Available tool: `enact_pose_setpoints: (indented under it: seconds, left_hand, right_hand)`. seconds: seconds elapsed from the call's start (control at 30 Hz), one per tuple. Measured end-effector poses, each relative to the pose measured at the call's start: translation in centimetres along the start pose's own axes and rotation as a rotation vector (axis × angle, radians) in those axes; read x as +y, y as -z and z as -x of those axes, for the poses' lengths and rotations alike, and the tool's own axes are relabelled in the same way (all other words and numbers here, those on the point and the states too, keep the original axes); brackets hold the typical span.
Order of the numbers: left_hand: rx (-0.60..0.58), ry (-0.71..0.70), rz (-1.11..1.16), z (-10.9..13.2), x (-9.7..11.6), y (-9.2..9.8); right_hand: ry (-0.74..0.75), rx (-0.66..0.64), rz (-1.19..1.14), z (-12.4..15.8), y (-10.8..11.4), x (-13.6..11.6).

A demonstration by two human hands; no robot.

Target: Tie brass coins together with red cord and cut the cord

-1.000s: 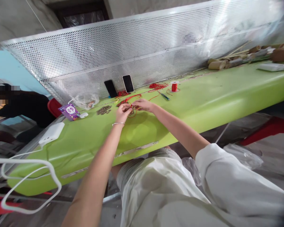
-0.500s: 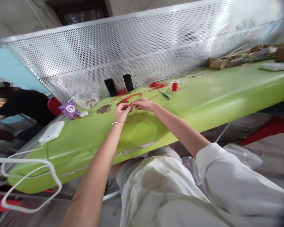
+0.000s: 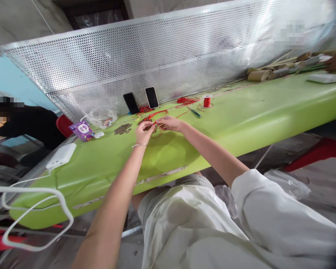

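Note:
On the green table [image 3: 254, 108] my left hand [image 3: 143, 132] and my right hand [image 3: 169, 123] meet over a tangle of red cord [image 3: 156, 116]. Both hands have fingers pinched together on the cord, with a small dark piece between them that I cannot make out. A silver bracelet sits on my left wrist. A pile of small dark coin-like pieces [image 3: 122, 129] lies just left of my left hand.
Two phones [image 3: 151, 97] lean on the perforated metal screen [image 3: 156, 59]. A red cord spool [image 3: 207, 101], a blue-handled tool [image 3: 195, 112], a purple packet [image 3: 83, 130], a plastic bag [image 3: 102, 118] and a white charger [image 3: 61, 157] lie around. A person in black sits at far left.
My hands have shifted very slightly on the cord; the view has moved a little. Nothing was picked up or let go.

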State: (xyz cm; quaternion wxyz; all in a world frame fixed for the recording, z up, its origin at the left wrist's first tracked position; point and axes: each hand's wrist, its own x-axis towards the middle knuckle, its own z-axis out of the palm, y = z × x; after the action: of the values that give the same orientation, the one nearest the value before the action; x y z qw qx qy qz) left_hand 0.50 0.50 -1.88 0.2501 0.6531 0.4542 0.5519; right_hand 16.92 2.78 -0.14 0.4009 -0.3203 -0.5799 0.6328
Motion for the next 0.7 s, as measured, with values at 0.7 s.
enact_pose_setpoints:
  seconds: [0.7]
  left_hand:
    - [-0.049, -0.089, -0.003, -0.25, -0.39, 0.24]
  right_hand:
    - [-0.006, 0.003, -0.009, -0.05, 0.01, 0.09]
